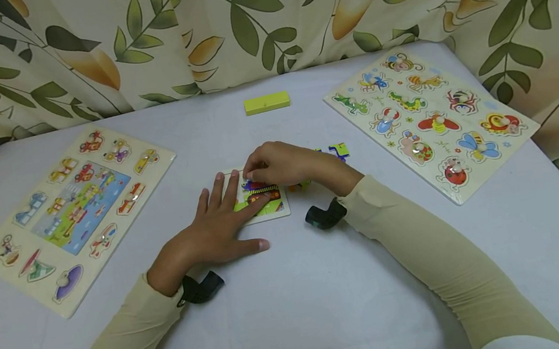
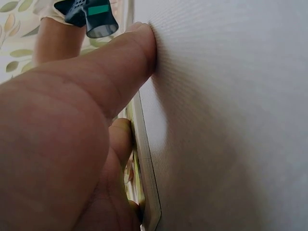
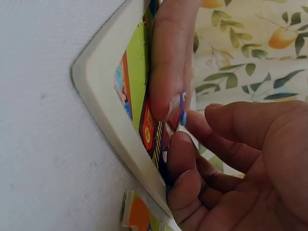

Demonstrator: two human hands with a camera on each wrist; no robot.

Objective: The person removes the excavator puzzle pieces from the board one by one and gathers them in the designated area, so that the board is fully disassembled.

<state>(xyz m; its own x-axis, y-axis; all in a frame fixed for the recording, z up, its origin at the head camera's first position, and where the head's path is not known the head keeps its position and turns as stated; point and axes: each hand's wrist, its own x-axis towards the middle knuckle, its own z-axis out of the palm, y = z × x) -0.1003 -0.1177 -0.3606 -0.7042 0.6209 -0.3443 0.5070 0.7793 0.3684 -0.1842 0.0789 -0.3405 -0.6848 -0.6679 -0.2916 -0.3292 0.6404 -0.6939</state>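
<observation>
A small jigsaw board [image 1: 264, 218] with a pale rim lies flat on the table, partly filled with colourful pieces showing a vehicle picture. My left hand [image 1: 214, 227] rests across its left part with fingers spread and straight, one finger on the picture; its thumb lies on the cloth outside the rim. Over the board's upper part, my right hand [image 1: 278, 163] has curled fingers. In the right wrist view a purple-edged puzzle piece [image 3: 183, 108], tilted up from the board, is pinched at its edge by the right fingers, beside a left finger [image 3: 168, 62]. Part of the picture is hidden.
Loose puzzle pieces [image 1: 339, 150] lie right of the board, partly behind the right wrist. A yellow box [image 1: 267, 103] sits at the back. A vehicle-and-toy picture board [image 1: 121, 219] lies left, an insect picture board [image 1: 445, 144] right. Leaf-patterned fabric [image 1: 249, 25] hangs behind the table.
</observation>
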